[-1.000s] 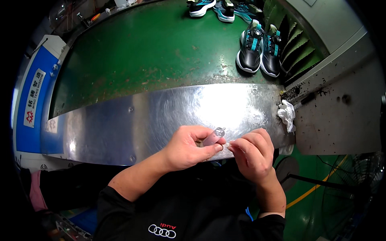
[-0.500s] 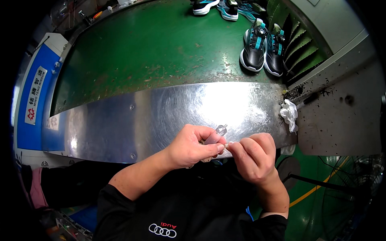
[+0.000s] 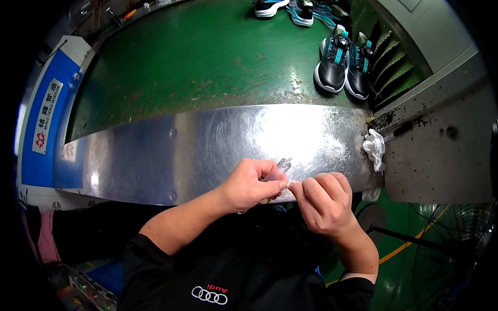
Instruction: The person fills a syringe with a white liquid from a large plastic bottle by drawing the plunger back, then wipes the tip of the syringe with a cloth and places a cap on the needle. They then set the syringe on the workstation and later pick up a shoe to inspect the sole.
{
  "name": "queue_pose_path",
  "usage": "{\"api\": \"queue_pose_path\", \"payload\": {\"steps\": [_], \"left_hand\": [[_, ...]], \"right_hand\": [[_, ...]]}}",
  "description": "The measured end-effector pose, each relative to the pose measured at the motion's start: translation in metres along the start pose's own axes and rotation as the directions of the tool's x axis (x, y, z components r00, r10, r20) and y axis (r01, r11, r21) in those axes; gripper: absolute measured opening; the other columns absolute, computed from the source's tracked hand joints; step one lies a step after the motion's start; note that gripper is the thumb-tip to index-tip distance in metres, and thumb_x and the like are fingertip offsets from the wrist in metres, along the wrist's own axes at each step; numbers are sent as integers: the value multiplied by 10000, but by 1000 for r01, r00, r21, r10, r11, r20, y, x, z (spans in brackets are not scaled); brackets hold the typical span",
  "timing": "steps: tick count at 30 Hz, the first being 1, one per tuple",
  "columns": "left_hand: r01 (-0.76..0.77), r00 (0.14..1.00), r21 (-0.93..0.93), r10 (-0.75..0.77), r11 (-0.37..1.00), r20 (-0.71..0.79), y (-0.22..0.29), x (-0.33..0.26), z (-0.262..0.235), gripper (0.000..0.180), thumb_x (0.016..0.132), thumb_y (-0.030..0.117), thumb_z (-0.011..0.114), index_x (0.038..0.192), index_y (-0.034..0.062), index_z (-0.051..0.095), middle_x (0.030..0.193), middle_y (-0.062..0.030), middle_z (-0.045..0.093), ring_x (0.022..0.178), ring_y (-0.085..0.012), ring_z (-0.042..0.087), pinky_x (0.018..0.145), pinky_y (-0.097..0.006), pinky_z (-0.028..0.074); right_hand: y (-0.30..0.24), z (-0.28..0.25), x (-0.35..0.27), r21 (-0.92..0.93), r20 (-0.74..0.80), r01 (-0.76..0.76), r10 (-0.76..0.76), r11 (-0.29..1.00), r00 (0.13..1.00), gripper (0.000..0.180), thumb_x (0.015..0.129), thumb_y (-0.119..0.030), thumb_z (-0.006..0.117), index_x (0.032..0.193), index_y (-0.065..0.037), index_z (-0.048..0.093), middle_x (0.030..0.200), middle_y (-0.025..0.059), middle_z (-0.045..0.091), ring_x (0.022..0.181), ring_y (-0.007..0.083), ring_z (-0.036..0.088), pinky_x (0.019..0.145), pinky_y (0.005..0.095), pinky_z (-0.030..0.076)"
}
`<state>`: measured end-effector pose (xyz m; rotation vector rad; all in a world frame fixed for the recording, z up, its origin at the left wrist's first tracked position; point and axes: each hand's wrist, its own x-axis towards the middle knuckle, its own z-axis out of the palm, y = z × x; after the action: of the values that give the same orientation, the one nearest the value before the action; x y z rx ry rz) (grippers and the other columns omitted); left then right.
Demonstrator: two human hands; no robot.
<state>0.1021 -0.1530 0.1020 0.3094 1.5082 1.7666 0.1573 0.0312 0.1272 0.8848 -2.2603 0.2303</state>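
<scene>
"How is your grip?"

"Your left hand (image 3: 252, 181) is closed around a clear tube (image 3: 284, 165), its narrow tip poking up past your forefinger. Your left thumb and forefinger nearly meet at a pale bit (image 3: 288, 184). Your right hand (image 3: 324, 202) looks pinched tight on that bit from the other side, though your fingertips hide most of it. Something brownish sits under your left fingers; I can't tell what."

"And where is all that?"

"Just above the near edge of the metal plate (image 3: 140, 160), in front of your dark shirt (image 3: 249, 269)."

"What could go wrong?"

"The bit is tiny, so a slack pinch or a sudden tug might lose it over that edge. With your left hand sharing its hold, the tube might slide or tilt too, and if there's liquid inside, it could leak. The plate's glare may also hide anything clear that you drop."

"What's around you?"

"Beyond the plate, a worn green belt (image 3: 197, 67) with black shoes (image 3: 330, 67) at its far right, beside hanging flaps (image 3: 392, 59). A crumpled tissue (image 3: 374, 147) lies at the plate's right end. Lower right: a fan (image 3: 459, 233) and green floor (image 3: 399, 293)."
</scene>
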Motion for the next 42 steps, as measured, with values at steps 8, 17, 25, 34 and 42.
{"api": "queue_pose_path", "payload": {"steps": [8, 17, 25, 34, 42], "left_hand": [[36, 999, 5, -36, 999, -14, -2, 1, 0, 77, 819, 61, 585, 762, 9, 582, 683, -15, 568, 642, -75, 512, 585, -229, 422], [-20, 1000, -46, 19, 999, -22, -4, -1, -2, 89, 817, 48, 573, 735, 20, 556, 708, -26, 568, 660, -88, 517, 609, -233, 430], [-25, 997, -36, 22, 999, -80, 4, -11, -16, 46, 805, 41, 573, 791, 3, 593, 747, -49, 597, 686, -98, 543, 620, -229, 439], [-386, 922, 353, 361, 852, 139, 15, -21, -6, 236, 801, 129, 590, 984, -17, 616, 807, -88, 608, 693, -141, 560, 638, -256, 441], [-397, 918, 395, 344, 829, 199, 19, -28, -6, 245, 833, 166, 591, 988, -20, 622, 841, -148, 636, 755, -248, 614, 680, -313, 472]], "right_hand": [[-1, 5, -2, -12, -16, -22, 22, 1000, 1000, 100, 657, -35, 623, 752, -3, 623, 710, 24, 494, 593, 151, 463, 518, 270, 336], [1, 1, -3, 34, 1, -107, 107, 994, 994, 130, 670, -58, 639, 790, -11, 622, 715, 26, 503, 616, 162, 493, 536, 284, 369], [3, -1, -5, 136, -65, -210, 221, 968, 973, 164, 658, -44, 688, 802, -37, 609, 719, 30, 522, 628, 191, 504, 547, 301, 384], [-1, -13, 2, 197, -47, -214, 227, 957, 973, 164, 662, -44, 682, 815, -35, 623, 742, 39, 536, 634, 196, 509, 558, 309, 394], [-4, -23, 5, 190, -30, -199, 209, 961, 978, 172, 670, -72, 674, 831, -28, 633, 757, 42, 537, 621, 186, 507, 562, 304, 399]]}}
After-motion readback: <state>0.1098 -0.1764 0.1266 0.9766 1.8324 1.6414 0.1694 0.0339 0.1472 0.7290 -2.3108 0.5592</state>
